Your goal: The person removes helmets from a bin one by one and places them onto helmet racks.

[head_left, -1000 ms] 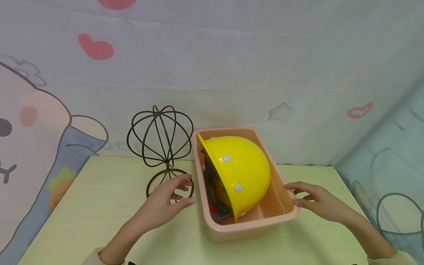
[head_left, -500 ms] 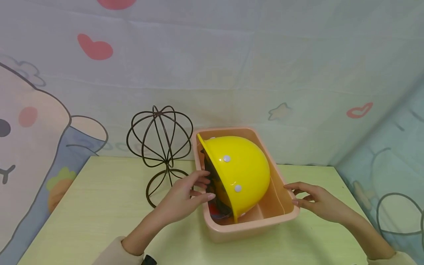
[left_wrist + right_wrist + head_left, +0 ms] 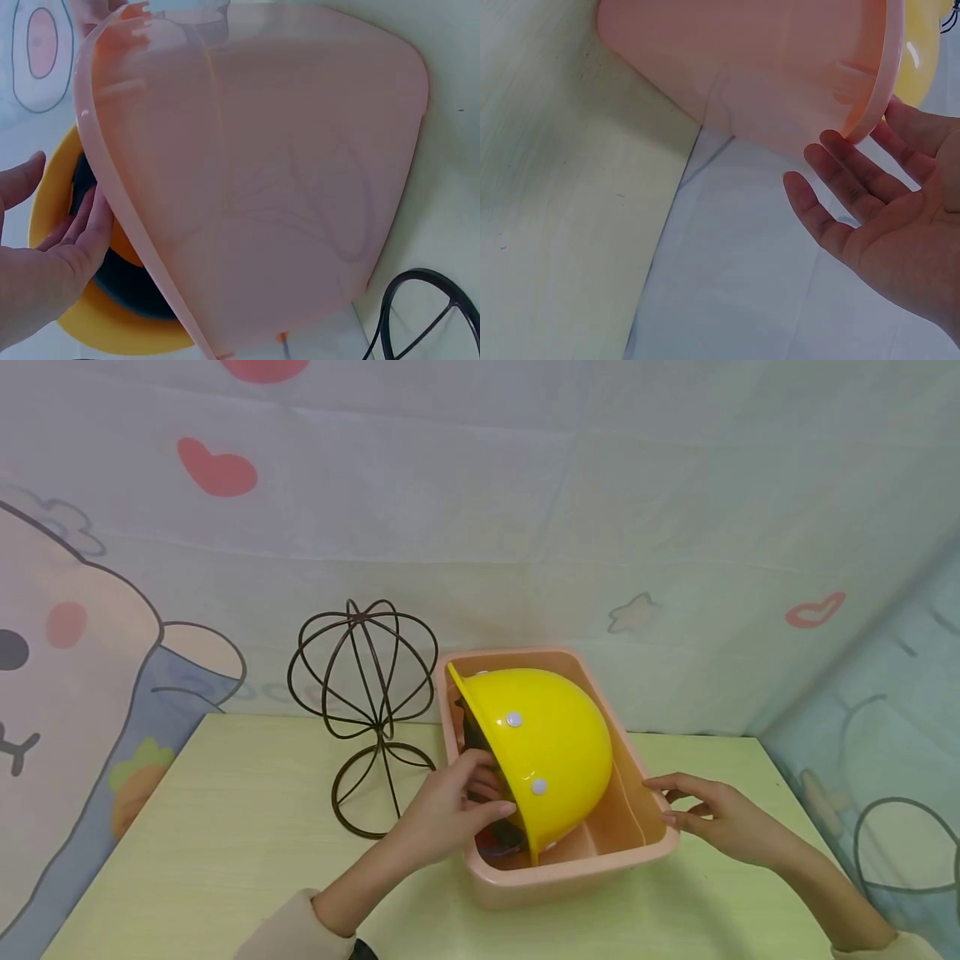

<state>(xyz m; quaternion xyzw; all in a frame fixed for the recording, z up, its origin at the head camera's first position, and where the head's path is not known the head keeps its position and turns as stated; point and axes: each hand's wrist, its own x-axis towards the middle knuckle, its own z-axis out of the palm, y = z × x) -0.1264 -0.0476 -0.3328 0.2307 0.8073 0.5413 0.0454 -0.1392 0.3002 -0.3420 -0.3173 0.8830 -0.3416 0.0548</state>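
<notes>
A yellow hard hat [image 3: 551, 743] lies on its side in a pink plastic bin [image 3: 570, 870], its opening facing left. Over the bin's left rim reaches my left hand [image 3: 453, 810], its fingers extended into the hat's opening and its thumb apart from them. The left wrist view shows these fingers [image 3: 94, 225] partly behind the rim, near the hat's dark inner lining [image 3: 135, 285]; their tips are hidden. On the other side, my right hand [image 3: 716, 814] holds the bin's right rim near the front corner, thumb and index fingertips on the rim, with the remaining fingers [image 3: 847, 180] below it.
A dark wire stand [image 3: 378, 727] with a round cage top and ring base stands left of the bin, close to it. The pale wooden table [image 3: 225, 827] extends to both sides. A printed cloth backdrop [image 3: 480, 510] hangs behind and at the right.
My left hand has moved right, from beside the wire stand over the bin's left rim and into the hard hat's opening. The right hand, bin and hat have stayed put.
</notes>
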